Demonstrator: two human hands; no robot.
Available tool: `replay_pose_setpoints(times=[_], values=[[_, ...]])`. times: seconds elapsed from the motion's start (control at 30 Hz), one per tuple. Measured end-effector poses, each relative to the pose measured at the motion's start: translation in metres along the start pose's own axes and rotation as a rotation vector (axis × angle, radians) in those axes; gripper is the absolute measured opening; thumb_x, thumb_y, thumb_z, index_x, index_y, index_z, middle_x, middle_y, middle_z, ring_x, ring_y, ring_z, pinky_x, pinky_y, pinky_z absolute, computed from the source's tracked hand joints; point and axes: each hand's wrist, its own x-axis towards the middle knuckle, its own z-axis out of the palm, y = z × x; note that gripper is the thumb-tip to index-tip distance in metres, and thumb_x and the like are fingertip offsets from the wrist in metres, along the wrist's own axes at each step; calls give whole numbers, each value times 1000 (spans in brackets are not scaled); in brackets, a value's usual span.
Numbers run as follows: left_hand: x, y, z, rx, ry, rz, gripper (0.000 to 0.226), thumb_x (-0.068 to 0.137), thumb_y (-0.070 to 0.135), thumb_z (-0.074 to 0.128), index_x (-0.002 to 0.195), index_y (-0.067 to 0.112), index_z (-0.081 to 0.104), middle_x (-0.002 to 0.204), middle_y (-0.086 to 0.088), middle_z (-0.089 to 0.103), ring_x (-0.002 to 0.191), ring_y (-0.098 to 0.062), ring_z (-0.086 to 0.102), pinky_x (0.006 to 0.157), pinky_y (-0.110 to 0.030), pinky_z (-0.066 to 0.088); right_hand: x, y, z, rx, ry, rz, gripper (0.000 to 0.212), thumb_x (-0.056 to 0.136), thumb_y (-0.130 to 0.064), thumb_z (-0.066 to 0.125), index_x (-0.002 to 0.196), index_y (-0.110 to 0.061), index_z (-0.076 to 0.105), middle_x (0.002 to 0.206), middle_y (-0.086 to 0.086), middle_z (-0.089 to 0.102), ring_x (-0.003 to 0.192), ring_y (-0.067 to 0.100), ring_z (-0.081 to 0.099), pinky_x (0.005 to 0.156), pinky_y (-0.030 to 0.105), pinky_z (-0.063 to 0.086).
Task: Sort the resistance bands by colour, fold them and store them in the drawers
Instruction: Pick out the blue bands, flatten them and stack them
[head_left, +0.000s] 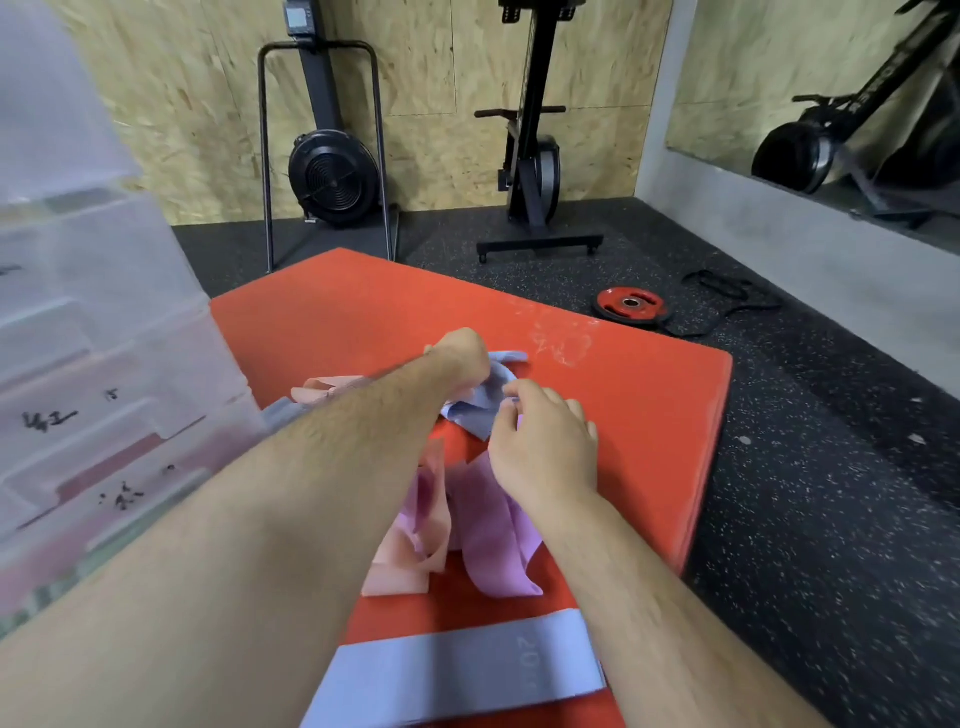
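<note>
A crumpled blue band (485, 400) is gripped by both hands over the red mat (623, 395): the left hand (462, 351) is closed in a fist on its far end, and the right hand (543, 431) pinches its near edge between thumb and fingers. Pink bands (415, 540) and purple bands (493, 530) lie tangled just beneath, and a flat blue band (457, 670) is laid out nearer. Sorting appears to be in hand. Next, the band must be pulled free, folded, and carried to the plastic drawers (104, 364) at the left.

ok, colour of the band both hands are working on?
Light blue band, head view, same as the flat one nearest the camera.
</note>
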Motion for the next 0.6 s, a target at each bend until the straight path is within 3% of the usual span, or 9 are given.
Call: replay_pose_setpoints(times=[0.1,0.17,0.37,0.47,0.6], values=[[-20,10,-20,-17,118,84,23,87,12,56,102,12,74,98,-8,71,96,-29,67,82,-36,52,-7,-8,-7,0,-3,-20,30,102,-30,38,125,-29,57,127,-5,61,121,25,47,101,40,32],[-28,11,-42,-85,222,149,23,85,9,57,97,10,76,94,-10,72,92,-30,67,70,-31,49,-10,-10,-15,-6,22,-32,27,101,-29,39,119,-29,59,124,-4,63,120,26,48,99,39,33],[-78,1,-131,-298,495,238,12,80,10,62,76,11,73,70,-3,63,64,-19,51,57,-25,38,-15,-10,-41,72,82,-29,28,97,-31,44,121,-30,60,123,-7,65,120,26,50,101,41,36],[-107,-3,-158,-315,508,244,11,82,17,68,73,11,71,66,-4,60,60,-19,48,54,-25,36,-19,-17,-56,134,96,-40,29,97,-31,45,122,-30,60,121,-8,66,119,25,50,102,42,36],[-142,-12,-162,-170,436,255,12,82,12,63,75,15,72,73,-2,66,71,-20,55,62,-26,41,-27,-32,-70,209,117,-73,28,95,-31,48,119,-29,63,115,-9,68,117,26,54,101,42,39]])
